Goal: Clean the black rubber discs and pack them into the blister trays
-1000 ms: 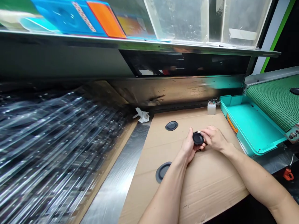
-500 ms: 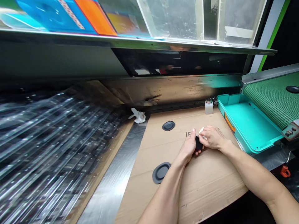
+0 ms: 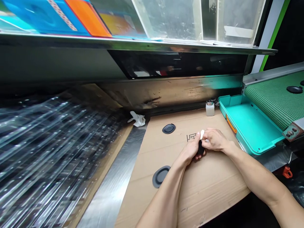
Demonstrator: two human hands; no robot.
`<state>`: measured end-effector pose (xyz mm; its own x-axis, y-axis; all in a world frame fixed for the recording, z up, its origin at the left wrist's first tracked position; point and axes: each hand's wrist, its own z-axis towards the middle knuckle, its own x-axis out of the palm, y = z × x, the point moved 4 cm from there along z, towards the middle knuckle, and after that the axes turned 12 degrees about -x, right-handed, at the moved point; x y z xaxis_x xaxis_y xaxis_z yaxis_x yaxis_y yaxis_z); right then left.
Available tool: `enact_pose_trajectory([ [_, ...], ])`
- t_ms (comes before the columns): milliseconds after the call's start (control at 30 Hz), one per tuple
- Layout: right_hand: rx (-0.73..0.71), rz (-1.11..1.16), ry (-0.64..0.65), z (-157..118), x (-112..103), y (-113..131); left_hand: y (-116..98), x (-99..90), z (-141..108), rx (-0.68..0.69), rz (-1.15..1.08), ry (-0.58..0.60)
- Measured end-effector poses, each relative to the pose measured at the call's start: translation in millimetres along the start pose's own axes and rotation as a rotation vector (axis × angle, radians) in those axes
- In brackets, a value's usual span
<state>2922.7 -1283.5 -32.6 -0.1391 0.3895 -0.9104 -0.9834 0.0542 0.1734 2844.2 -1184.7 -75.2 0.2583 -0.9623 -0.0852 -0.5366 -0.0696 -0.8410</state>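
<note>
My left hand point(image 3: 193, 146) is closed around a black part point(image 3: 200, 148), thumb on top and fingertips curled underneath. Much of that part is hidden by both hands. Pinched in my right hand point(image 3: 215, 139) is a small white cloth point(image 3: 202, 134), which sticks up between the hands against the black part. Both hands are close together over a cardboard sheet point(image 3: 213, 183). A dark oval part with a raised rim point(image 3: 168, 128) lies farther back on the cardboard, and another dark oval part point(image 3: 161, 176) lies beside my left forearm, partly covered by it.
A small bottle with a metal top point(image 3: 210, 108) stands at the cardboard's back edge. Right of it is a turquoise tray point(image 3: 256, 126), beside a green conveyor belt point(image 3: 268, 98) carrying black parts. A crumpled white cloth point(image 3: 137, 119) and stacked clear plastic trays point(image 3: 52, 158) are left.
The white cloth now stands more upright between my hands, and the right fingers have shifted slightly on the black part. The view has moved slightly; another black part shows on the belt.
</note>
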Motion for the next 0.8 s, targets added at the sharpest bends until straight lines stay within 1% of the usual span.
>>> enact_pose_trajectory([
  [100, 0.039, 0.006, 0.045, -0.1, 0.7, -1.6, 1.8, -0.5, 1.9, 0.006, 0.004, 0.001],
  [267, -0.069, 0.016, 0.026, 2.3, -1.5, 2.6, 3.5, -0.8, 3.1, 0.025, 0.034, -0.024],
  [300, -0.055, 0.015, 0.032, 2.4, -1.8, 2.4, 3.0, -0.3, 2.7, 0.028, 0.041, -0.025],
  [400, 0.059, 0.016, 0.085, 1.2, -1.3, -0.7, 1.1, 1.5, 0.7, 0.018, 0.037, -0.012],
  [433, 0.072, 0.019, 0.090, 1.0, -1.4, -0.9, 0.5, 1.9, -0.1, 0.013, 0.030, -0.010],
  [567, -0.003, 0.024, 0.031, 1.4, -4.0, 2.5, -0.6, 1.7, -1.5, 0.020, 0.046, -0.030],
  [700, 0.122, 0.026, 0.097, -0.7, -5.2, -0.5, 0.2, 2.2, -1.2, 0.019, 0.051, -0.025],
  [733, 0.119, 0.022, 0.096, -0.7, -6.5, 0.4, 0.4, 2.5, -1.1, 0.017, 0.047, -0.021],
  [800, 0.054, 0.016, 0.067, 0.1, -9.7, 4.2, 0.8, 2.9, -0.8, 0.015, 0.052, -0.020],
])
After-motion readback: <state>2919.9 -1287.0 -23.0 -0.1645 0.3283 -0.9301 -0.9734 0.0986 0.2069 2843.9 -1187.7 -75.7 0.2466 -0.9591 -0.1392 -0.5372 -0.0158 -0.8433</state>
